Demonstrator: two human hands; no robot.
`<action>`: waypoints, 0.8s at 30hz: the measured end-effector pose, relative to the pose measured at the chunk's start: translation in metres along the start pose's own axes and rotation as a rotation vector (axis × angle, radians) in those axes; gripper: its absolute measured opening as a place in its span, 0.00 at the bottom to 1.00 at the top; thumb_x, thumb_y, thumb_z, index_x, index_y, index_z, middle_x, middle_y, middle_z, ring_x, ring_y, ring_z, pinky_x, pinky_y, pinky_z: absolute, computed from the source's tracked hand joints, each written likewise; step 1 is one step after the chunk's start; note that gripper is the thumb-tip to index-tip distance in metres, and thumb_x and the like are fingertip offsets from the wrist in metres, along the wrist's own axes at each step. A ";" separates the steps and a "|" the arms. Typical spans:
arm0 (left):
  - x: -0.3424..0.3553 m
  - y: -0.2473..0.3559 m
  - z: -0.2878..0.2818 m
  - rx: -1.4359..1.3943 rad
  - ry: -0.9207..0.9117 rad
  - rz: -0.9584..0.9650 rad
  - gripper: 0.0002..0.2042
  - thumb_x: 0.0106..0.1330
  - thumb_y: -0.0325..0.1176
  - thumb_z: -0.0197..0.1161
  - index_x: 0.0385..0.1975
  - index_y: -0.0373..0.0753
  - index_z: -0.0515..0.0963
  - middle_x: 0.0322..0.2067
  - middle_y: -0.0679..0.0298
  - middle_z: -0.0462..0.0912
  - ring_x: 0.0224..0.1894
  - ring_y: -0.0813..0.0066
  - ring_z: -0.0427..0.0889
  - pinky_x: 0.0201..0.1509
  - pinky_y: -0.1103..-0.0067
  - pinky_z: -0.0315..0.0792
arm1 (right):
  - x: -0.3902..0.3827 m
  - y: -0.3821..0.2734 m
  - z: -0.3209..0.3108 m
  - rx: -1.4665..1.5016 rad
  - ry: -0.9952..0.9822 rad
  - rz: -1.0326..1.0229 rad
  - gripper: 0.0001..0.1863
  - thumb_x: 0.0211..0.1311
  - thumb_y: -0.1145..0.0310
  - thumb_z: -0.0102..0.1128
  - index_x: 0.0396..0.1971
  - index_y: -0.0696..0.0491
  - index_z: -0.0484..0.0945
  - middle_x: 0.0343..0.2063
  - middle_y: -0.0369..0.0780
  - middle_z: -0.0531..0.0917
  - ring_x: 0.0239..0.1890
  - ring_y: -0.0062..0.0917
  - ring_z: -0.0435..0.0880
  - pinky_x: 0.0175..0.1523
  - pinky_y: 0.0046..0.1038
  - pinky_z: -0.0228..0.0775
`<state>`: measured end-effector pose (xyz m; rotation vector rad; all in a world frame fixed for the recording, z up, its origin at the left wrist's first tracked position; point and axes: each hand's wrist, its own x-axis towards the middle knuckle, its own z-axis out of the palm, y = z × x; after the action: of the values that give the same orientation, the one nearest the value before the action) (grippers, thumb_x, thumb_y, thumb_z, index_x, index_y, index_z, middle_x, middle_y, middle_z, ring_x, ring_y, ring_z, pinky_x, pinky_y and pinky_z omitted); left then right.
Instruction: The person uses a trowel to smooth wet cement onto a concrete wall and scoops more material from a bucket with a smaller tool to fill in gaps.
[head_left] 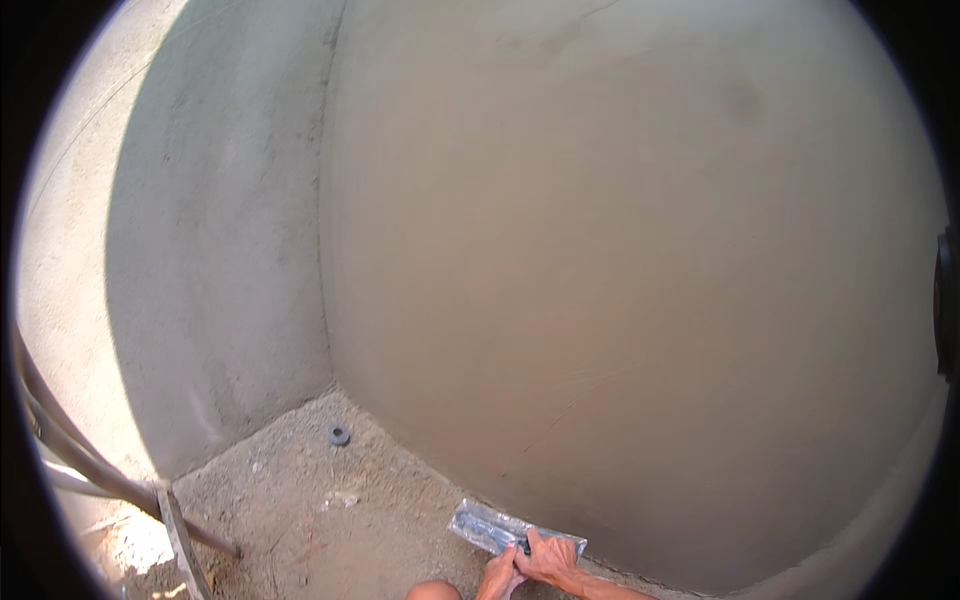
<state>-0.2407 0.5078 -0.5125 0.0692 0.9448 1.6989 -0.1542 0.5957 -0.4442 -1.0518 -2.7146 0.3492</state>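
Observation:
At the foot of a smooth, damp-looking plastered wall (640,300), a rectangular metal plastering trowel (475,524) lies with its long edge close to the wall's base. My right hand (549,557) is closed round the handle on its back. Close against it, my left hand (497,577) is also closed at the handle; the fingers of the two hands partly overlap and hide the grip. Greyish smears cover the trowel's blade.
Sandy, gritty ground (290,510) runs along the wall. A dark round pipe end (339,436) sticks up near the corner. A second wall (220,240) meets the first at left. Poles (100,470) and a narrow board (180,540) stand at lower left. My knee (433,591) shows below.

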 end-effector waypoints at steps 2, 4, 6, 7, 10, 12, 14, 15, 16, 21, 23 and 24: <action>0.009 0.003 0.001 -0.010 0.008 -0.025 0.19 0.78 0.47 0.52 0.50 0.35 0.75 0.33 0.59 0.84 0.32 0.71 0.85 0.37 0.73 0.80 | -0.014 -0.013 -0.001 -0.013 0.068 0.032 0.24 0.65 0.47 0.55 0.39 0.57 0.82 0.30 0.56 0.85 0.36 0.54 0.85 0.43 0.50 0.76; 0.015 0.008 0.012 0.026 -0.026 -0.060 0.18 0.78 0.46 0.52 0.49 0.35 0.75 0.32 0.60 0.83 0.31 0.71 0.84 0.36 0.73 0.79 | -0.023 -0.008 0.004 0.026 0.154 -0.017 0.21 0.66 0.53 0.54 0.39 0.56 0.84 0.35 0.52 0.86 0.41 0.54 0.84 0.48 0.52 0.74; 0.016 0.009 0.019 0.075 -0.067 -0.103 0.18 0.77 0.46 0.52 0.49 0.36 0.75 0.31 0.60 0.83 0.30 0.72 0.84 0.34 0.73 0.79 | -0.025 0.008 0.003 0.031 0.154 -0.145 0.16 0.64 0.58 0.54 0.38 0.55 0.83 0.34 0.50 0.86 0.37 0.54 0.84 0.44 0.54 0.74; 0.016 0.006 0.020 0.105 -0.089 -0.125 0.18 0.77 0.46 0.52 0.48 0.36 0.74 0.31 0.60 0.82 0.29 0.72 0.83 0.34 0.73 0.79 | -0.028 0.007 -0.005 0.004 0.103 -0.133 0.17 0.64 0.58 0.54 0.39 0.55 0.83 0.35 0.50 0.85 0.38 0.53 0.84 0.44 0.53 0.74; 0.019 -0.003 0.021 0.213 -0.152 -0.197 0.17 0.77 0.46 0.52 0.47 0.36 0.74 0.29 0.61 0.81 0.28 0.72 0.83 0.32 0.73 0.78 | -0.055 -0.008 -0.031 -0.070 -0.079 -0.083 0.18 0.64 0.57 0.54 0.43 0.54 0.83 0.39 0.50 0.84 0.41 0.50 0.84 0.46 0.51 0.75; 0.020 -0.013 0.007 0.298 -0.186 -0.265 0.17 0.77 0.46 0.52 0.46 0.36 0.74 0.28 0.61 0.81 0.26 0.72 0.82 0.30 0.73 0.78 | -0.072 -0.027 -0.063 -0.105 -0.232 -0.062 0.19 0.64 0.55 0.55 0.45 0.53 0.82 0.42 0.50 0.84 0.45 0.47 0.84 0.50 0.49 0.75; 0.025 -0.022 -0.008 0.373 -0.208 -0.324 0.17 0.77 0.46 0.53 0.46 0.36 0.74 0.27 0.62 0.80 0.25 0.72 0.81 0.29 0.73 0.78 | -0.101 -0.065 -0.142 0.038 -0.048 0.067 0.19 0.65 0.53 0.55 0.45 0.50 0.84 0.45 0.51 0.85 0.50 0.47 0.83 0.53 0.47 0.75; 0.025 -0.013 -0.033 0.408 -0.154 -0.322 0.17 0.77 0.46 0.53 0.45 0.36 0.74 0.26 0.62 0.80 0.25 0.72 0.81 0.28 0.73 0.77 | -0.106 -0.072 -0.165 0.147 0.025 0.080 0.19 0.65 0.52 0.55 0.45 0.49 0.84 0.46 0.51 0.85 0.52 0.46 0.83 0.54 0.46 0.75; 0.027 -0.016 -0.037 0.447 -0.173 -0.355 0.16 0.77 0.46 0.53 0.45 0.37 0.74 0.26 0.62 0.80 0.24 0.72 0.81 0.28 0.73 0.77 | -0.119 -0.057 -0.175 0.202 0.253 0.088 0.17 0.66 0.54 0.57 0.39 0.53 0.84 0.36 0.51 0.85 0.40 0.44 0.85 0.44 0.42 0.77; 0.050 -0.037 -0.056 0.626 -0.240 -0.431 0.16 0.77 0.46 0.53 0.43 0.37 0.74 0.23 0.63 0.78 0.21 0.72 0.80 0.25 0.74 0.76 | -0.304 0.037 -0.173 0.372 0.993 0.877 0.08 0.68 0.71 0.60 0.39 0.59 0.83 0.34 0.46 0.83 0.35 0.36 0.86 0.41 0.35 0.79; 0.046 -0.030 -0.052 0.686 -0.269 -0.353 0.16 0.76 0.46 0.53 0.42 0.37 0.73 0.22 0.63 0.77 0.20 0.72 0.79 0.23 0.74 0.76 | -0.393 0.016 -0.162 0.084 0.974 1.159 0.18 0.65 0.68 0.64 0.53 0.57 0.77 0.41 0.48 0.81 0.51 0.39 0.81 0.51 0.36 0.76; 0.020 -0.042 -0.028 0.706 -0.307 -0.303 0.14 0.75 0.45 0.54 0.35 0.40 0.71 0.16 0.66 0.70 0.12 0.74 0.70 0.14 0.75 0.68 | -0.476 0.010 -0.134 -0.128 1.004 1.238 0.20 0.65 0.60 0.65 0.49 0.60 0.78 0.40 0.47 0.82 0.43 0.34 0.85 0.44 0.34 0.78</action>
<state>-0.2286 0.5107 -0.5657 0.6059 1.2059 0.9816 0.2334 0.2976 -0.3711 -2.0710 -1.0210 -0.1843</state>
